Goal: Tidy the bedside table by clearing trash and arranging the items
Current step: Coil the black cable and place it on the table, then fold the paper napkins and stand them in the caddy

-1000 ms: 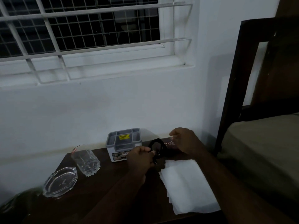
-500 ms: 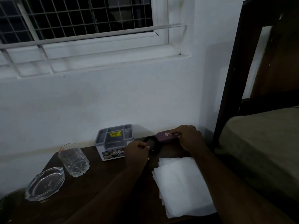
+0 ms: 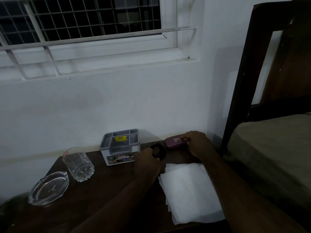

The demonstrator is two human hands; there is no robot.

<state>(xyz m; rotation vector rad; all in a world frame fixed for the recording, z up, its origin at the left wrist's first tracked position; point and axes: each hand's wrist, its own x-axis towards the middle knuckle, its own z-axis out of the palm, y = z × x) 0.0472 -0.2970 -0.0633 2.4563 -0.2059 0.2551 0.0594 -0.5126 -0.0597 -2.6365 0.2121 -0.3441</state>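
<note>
On the dark wooden bedside table (image 3: 107, 190) my left hand (image 3: 147, 163) grips a small black looped object (image 3: 159, 152), perhaps a watch or strap, just right of a grey compartment organiser (image 3: 120, 147). My right hand (image 3: 197, 143) rests on a maroon case (image 3: 174, 142) with white lettering, lying against the wall at the table's back right. A stack of white paper napkins (image 3: 188, 190) lies at the front right. An empty faceted glass (image 3: 77, 163) and a clear glass ashtray (image 3: 49, 188) stand at the left.
A white wall with a barred window (image 3: 84, 19) rises behind the table. A dark wooden bed frame (image 3: 239, 84) and a mattress (image 3: 272, 148) border the table on the right. A dark bag-like shape (image 3: 10, 209) sits at the lower left.
The case has gone from the table's middle back to the wall at the back right under my right hand. My left hand keeps the black object beside the organiser.
</note>
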